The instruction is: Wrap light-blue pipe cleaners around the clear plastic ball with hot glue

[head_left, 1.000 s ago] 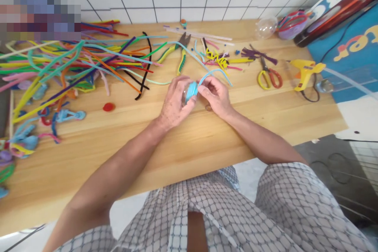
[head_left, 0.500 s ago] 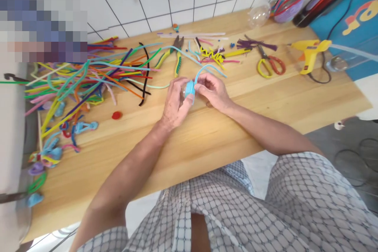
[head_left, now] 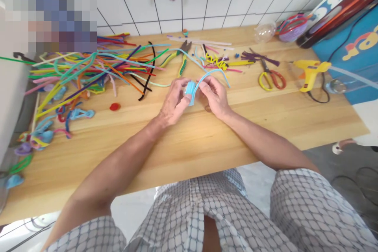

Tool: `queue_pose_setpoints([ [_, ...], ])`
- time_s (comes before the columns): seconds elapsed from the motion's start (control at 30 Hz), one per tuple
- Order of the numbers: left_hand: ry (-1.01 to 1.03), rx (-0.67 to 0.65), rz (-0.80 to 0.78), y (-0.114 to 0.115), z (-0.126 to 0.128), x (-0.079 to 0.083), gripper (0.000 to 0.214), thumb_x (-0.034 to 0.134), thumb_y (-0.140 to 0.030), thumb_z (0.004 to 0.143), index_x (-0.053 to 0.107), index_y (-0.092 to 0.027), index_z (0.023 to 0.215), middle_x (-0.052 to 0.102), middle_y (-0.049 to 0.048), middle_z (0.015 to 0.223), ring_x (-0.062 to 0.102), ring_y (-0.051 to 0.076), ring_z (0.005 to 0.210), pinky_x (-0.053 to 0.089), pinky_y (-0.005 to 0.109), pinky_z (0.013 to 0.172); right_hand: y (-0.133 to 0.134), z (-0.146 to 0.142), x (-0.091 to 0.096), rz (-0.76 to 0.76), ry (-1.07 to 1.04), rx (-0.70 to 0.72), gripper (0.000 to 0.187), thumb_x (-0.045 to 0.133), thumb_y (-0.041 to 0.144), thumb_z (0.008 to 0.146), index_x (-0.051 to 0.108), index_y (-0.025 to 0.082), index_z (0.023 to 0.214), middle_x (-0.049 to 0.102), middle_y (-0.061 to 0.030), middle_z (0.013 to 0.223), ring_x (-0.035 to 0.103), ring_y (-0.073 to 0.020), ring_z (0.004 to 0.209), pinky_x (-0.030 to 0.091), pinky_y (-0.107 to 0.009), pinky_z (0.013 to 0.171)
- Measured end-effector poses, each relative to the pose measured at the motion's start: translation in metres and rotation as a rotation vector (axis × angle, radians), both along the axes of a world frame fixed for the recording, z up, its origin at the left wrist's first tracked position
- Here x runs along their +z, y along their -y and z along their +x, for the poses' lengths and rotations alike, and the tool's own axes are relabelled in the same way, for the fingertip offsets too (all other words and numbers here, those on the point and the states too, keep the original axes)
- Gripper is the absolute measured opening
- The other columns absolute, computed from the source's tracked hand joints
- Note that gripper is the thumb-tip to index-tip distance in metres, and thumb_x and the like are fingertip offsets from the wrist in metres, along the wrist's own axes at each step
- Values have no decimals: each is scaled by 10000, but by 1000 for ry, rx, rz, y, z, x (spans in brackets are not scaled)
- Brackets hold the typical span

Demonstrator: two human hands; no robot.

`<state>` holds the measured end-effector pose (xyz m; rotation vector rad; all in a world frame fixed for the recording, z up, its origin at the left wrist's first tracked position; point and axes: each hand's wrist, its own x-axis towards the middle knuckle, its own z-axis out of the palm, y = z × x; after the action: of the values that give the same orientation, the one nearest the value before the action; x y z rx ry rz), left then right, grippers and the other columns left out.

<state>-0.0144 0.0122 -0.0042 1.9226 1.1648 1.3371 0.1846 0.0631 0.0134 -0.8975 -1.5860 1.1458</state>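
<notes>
My left hand (head_left: 174, 102) is closed around a small bundle wrapped in light blue pipe cleaner (head_left: 190, 88), with the thumb pressing its near side. A clear, shiny bit shows at the bundle's left edge; the fingers hide the rest. From the bundle a loose light blue length (head_left: 211, 72) arcs up and to the right. My right hand (head_left: 215, 95) pinches this length close to the bundle between thumb and forefinger. Just beyond the hands lie green-and-yellow pliers (head_left: 182, 63), jaws pointing away. A small brown ring-like thing (head_left: 208, 108) rests by my right palm.
Many coloured pipe cleaners (head_left: 88, 67) spread over the table's left side, with several twisted blue pieces (head_left: 43, 138) nearer me. A red disc (head_left: 115, 106) lies left of my hands. Scissors (head_left: 271, 78), a yellow glue gun (head_left: 311, 73) and a clear ball (head_left: 265, 32) are to the right.
The loose length now leaves the bundle lower and slants to the right, and my right hand has shifted slightly away from the bundle. The whole view has tilted with my head.
</notes>
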Motion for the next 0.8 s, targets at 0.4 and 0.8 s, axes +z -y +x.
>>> queue_pose_setpoints([
  [0.4,52,20,-67,3,-2,4,593,562,-690,1108,575,-249,1505,630,158,1487,649,324,1374,605,512,1103,-1,-5,1,21,-62,31,559,712,810,951,646,258,886,693,2,875,627,-174,819,561,-349,799],
  [0.8,237,81,-130,-2,-1,4,554,708,-708,1026,576,-258,1321,754,82,1234,755,240,1104,640,403,933,3,-3,-5,228,136,95,390,801,557,946,665,270,1173,747,-72,1156,706,-237,1014,624,-446,945],
])
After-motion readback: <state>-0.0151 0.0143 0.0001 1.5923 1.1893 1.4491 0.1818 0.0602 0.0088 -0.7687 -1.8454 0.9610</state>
